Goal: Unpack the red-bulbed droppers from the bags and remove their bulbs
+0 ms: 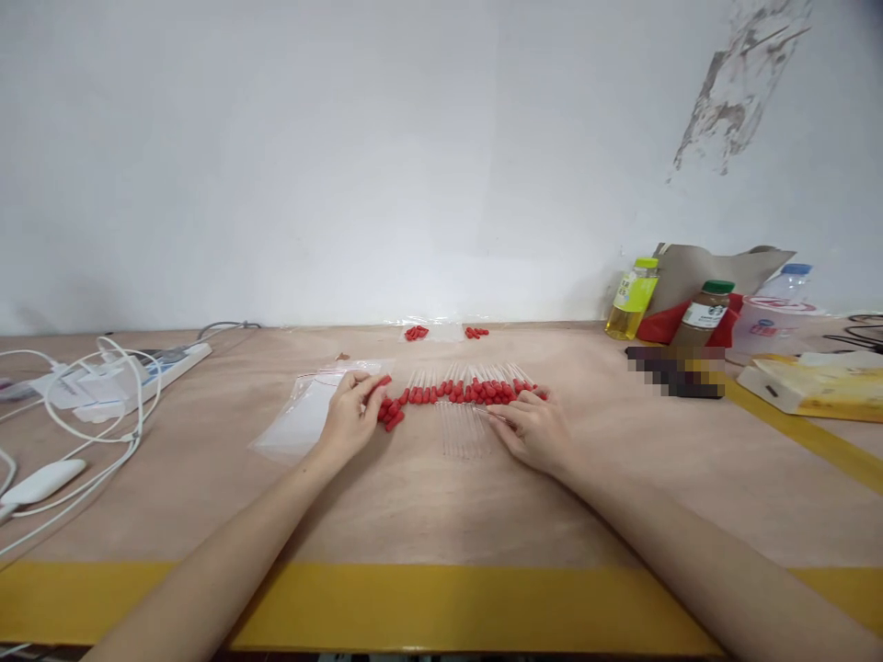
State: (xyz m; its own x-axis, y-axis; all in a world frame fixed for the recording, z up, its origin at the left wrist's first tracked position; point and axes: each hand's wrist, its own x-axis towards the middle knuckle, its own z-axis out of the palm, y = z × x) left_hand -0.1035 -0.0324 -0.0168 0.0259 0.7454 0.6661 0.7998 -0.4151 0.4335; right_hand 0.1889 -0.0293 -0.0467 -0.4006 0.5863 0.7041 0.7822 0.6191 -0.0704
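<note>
My left hand (355,411) is closed, pinching a small red rubber bulb (384,380) between thumb and fingertips. Just right of it lies a little pile of loose red bulbs (391,414). My right hand (531,428) is closed too, its thumb and fingertips on a thin clear glass tube (485,410), which is hard to see. Below and left of those fingertips, several bare glass tubes (462,437) lie side by side. Beyond both hands stretches a row of glass droppers with red bulbs (483,391), their thin ends pointing toward the wall.
Clear zip bags (303,409) lie left of my left hand. By the wall, a clear bag (441,332) has red bulbs on it. White cables and a power strip (148,382) are at left. Bottles (631,299), a paper bag and a yellow pack (820,384) stand at right.
</note>
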